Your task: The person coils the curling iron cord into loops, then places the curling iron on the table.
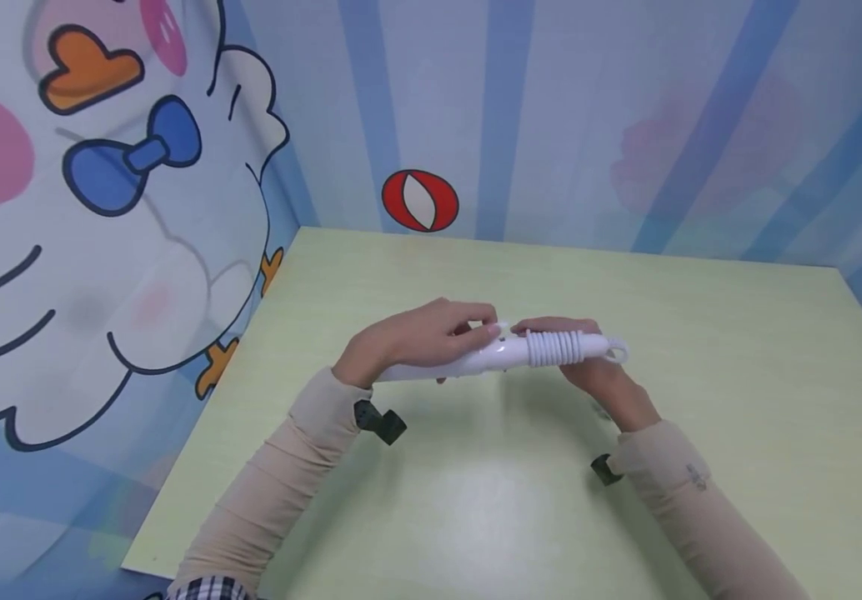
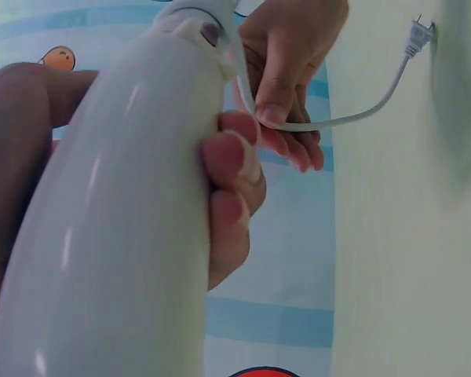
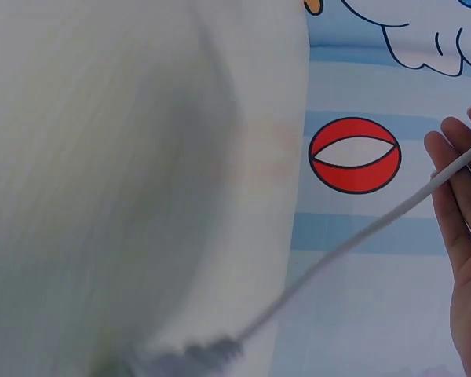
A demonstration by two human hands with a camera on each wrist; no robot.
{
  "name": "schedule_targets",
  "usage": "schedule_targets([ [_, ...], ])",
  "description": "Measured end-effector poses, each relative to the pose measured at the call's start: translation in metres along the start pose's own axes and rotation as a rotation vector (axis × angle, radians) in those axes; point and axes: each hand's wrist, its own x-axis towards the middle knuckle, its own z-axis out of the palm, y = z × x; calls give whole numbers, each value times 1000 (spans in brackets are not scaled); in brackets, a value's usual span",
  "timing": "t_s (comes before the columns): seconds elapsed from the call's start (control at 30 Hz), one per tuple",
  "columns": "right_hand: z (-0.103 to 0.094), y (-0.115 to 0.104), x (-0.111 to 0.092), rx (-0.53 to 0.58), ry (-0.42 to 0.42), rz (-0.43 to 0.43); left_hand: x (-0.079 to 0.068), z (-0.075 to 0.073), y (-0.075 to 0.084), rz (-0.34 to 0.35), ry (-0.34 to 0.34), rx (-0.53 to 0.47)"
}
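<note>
A white corded appliance with a long, smooth, tapered body [image 1: 506, 354] lies roughly level in front of me, above the table. My left hand [image 1: 431, 333] grips the wide part, fingers curled round it in the left wrist view. White power cord [image 1: 554, 348] is wound in several turns round the narrower right end, where a small loop [image 1: 617, 352] sticks out. Beside that end, my right hand [image 2: 286, 71] pinches the cord with its thumb, fingers fairly straight. The loose length runs on to a two-pin plug [image 2: 420, 35]; a blurred plug [image 3: 184, 357] shows low in the right wrist view.
The pale green table [image 1: 476, 517] spreads beneath both arms. Behind it rises a striped blue wall [image 1: 573, 125] printed with a red ball, and a large cartoon bird [image 1: 138, 250] covers the left side. Each sleeve cuff carries a small dark camera mount [image 1: 386, 425].
</note>
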Motion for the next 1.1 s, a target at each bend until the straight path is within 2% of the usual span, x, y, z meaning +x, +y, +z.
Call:
schedule_targets([
  [0.07,-2,0,3,42,26,-92,-2,0,2,15,-11,14],
  [0.1,-4,-1,5,79,24,-119,-3,0,2,20,-18,22],
  [0.17,-9,-3,8,70,-3,-140,-5,-1,4,30,-32,41],
  [0.33,-16,-1,13,17,-82,-125,-8,2,7,46,-42,106],
  [0.63,-23,7,20,-137,-121,-152,-6,8,12,70,-92,200],
  [0.77,-30,6,23,-195,-106,-209,-4,9,12,33,-108,196],
  [0.87,-34,3,25,-231,-91,-264,0,11,9,-4,-111,228],
  [1.0,-36,-2,27,-291,-82,-311,8,17,6,-78,-89,320],
  [1.1,-36,-6,27,-353,-83,-319,13,22,5,-146,-36,416],
])
